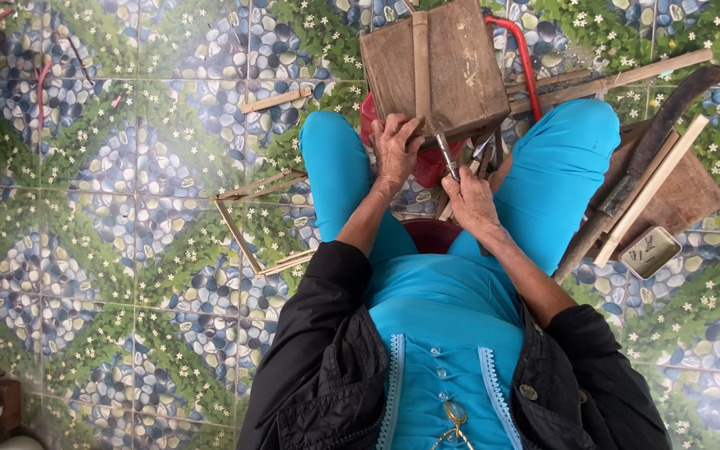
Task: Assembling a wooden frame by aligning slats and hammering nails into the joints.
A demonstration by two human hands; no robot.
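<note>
Head view, looking straight down at a seated person's lap. Left hand [395, 148] laid on the near edge of a worn wooden block [435, 67], fingers curled over the rim and closed against the wood, thumb beside the base of a pale bamboo strip [421, 62] lying upright along the block's middle. Right hand [470, 198] just beside it, below the block's near corner, fingers wrapped shut around the handle of a small metal blade [447, 157], its tip angled up toward the strip's lower end; whether tip and strip touch, impossible to tell. Block propped between blue-trousered knees, over a red stool [427, 167] with a red hoop showing behind.

On the right, a flat brown board [693, 196] on the tiled floor, carrying a long dark-handled machete [652, 150] and pale bamboo slats [652, 190], with a small rectangular tray [649, 252] at its near edge. On the left, a frame of thin bamboo sticks [247, 225] lying on the floor tiles [110, 208], well apart from both hands.
</note>
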